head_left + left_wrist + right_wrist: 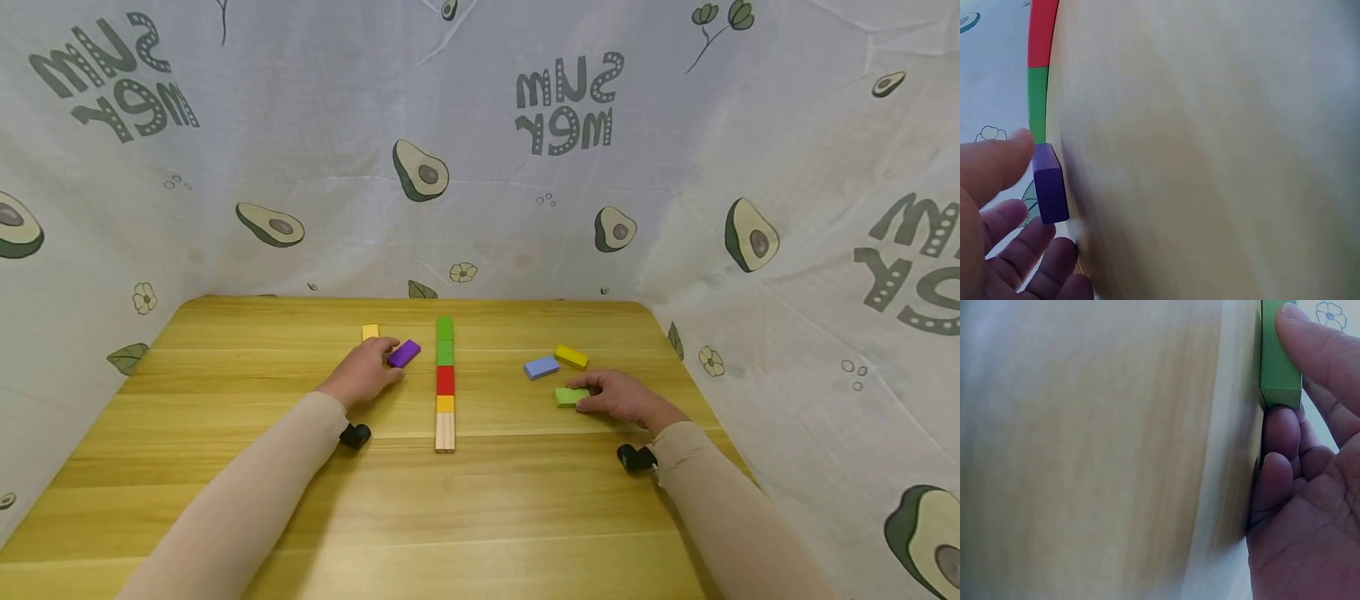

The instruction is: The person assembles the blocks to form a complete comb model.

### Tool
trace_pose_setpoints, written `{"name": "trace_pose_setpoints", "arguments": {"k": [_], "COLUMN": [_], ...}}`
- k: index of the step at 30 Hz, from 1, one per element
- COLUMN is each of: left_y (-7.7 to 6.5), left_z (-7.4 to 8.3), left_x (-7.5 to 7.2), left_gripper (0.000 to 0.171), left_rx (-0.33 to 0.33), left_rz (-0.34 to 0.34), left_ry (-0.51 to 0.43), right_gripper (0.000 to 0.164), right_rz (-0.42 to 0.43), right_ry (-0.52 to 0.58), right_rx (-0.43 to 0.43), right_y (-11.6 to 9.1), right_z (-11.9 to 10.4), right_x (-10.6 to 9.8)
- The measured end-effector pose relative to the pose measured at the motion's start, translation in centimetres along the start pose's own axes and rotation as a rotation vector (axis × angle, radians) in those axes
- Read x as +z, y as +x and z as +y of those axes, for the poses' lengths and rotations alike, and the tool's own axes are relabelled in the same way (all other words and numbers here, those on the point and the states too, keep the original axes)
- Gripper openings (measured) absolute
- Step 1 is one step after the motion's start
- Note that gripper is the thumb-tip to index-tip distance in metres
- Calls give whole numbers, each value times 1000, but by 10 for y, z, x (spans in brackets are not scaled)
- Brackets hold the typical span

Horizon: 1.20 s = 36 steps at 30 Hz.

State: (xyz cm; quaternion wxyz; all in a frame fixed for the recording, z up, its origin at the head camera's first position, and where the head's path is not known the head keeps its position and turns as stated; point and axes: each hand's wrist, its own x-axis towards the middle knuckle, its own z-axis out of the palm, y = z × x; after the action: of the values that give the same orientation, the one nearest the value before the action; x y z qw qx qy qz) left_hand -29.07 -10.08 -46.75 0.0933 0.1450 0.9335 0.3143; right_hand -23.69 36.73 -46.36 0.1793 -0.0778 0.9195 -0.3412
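Observation:
My left hand [365, 372] lies around the left end of a purple block [405, 353], its thumb and fingers spread apart. In the left wrist view the purple block [1051, 184] shows between the thumb and the loosely bent fingers. On the right, my right hand [618, 396] pinches a light green block [570, 397] at its right end. The right wrist view has the thumb laid on the green block [1280, 369], with fingers behind it and others curled below.
Between the hands runs a straight row of blocks: two green [445, 327], a red [446, 380], an orange [446, 404] and plain wood [446, 432]. A blue block [542, 367] and a yellow block [572, 357] lie beyond the right hand, an orange-yellow block [371, 332] beyond the left.

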Motion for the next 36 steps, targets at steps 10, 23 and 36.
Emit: {"name": "trace_pose_setpoints", "arguments": {"k": [10,23,36], "left_y": [8,14,23], "left_z": [7,4,-7], "left_x": [-2,0,-16], "left_gripper": [63,53,51], "left_rx": [-32,-55,-48], "left_rz": [-24,-39,-58], "left_ry": [57,51,41], "right_gripper": [46,45,46], "right_rz": [-8,-2,8], "right_ry": [-6,-16,7], "right_rx": [-23,-19,27], "right_y": [1,0,-1], "right_z": [0,-1,-15], "right_x": [-1,0,6]}}
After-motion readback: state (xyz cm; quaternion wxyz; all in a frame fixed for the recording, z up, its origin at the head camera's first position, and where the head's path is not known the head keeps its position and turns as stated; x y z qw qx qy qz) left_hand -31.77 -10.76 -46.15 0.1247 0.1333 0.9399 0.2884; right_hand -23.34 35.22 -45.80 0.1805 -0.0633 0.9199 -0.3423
